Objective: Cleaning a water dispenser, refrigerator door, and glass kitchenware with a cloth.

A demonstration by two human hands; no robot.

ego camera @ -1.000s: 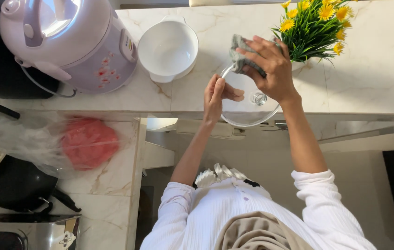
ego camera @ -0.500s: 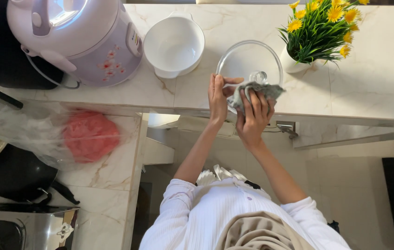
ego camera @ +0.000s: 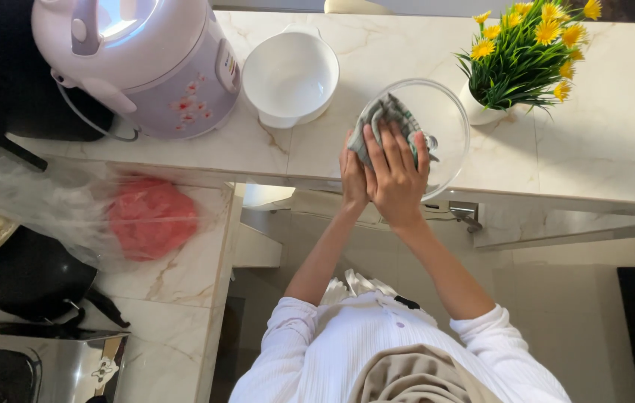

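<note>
1. Glass lid (ego camera: 437, 123), round and clear, held tilted over the near edge of the marble bench (ego camera: 616, 142), between the white bowl (ego camera: 290, 75) and the flower pot (ego camera: 481, 112).
2. Right hand (ego camera: 396, 175) spread flat against the lid, fingers (ego camera: 388, 145) pressing a grey-green cloth (ego camera: 388, 119) onto the glass.
3. Left hand (ego camera: 353, 175) closed on the lid's left rim, just beside the right hand and touching it.
4. White bowl standing empty on the bench, just beside a lilac rice cooker (ego camera: 142, 60) with a pink flower print and closed top.
5. Yellow flowers (ego camera: 537, 30) with green leaves rising from the small white pot, near the lid's right edge.
6. Lower side bench (ego camera: 175, 283), same cream marble with brown veins, carrying a clear plastic bag (ego camera: 48, 201) with a red mass (ego camera: 151, 216) inside.
7. Black pan (ego camera: 30, 280) and a steel appliance (ego camera: 41, 369) at the lower left, partly cut off.
8. White ribbed sleeves (ego camera: 287, 336) at the bottom; beige floor below the bench.
</note>
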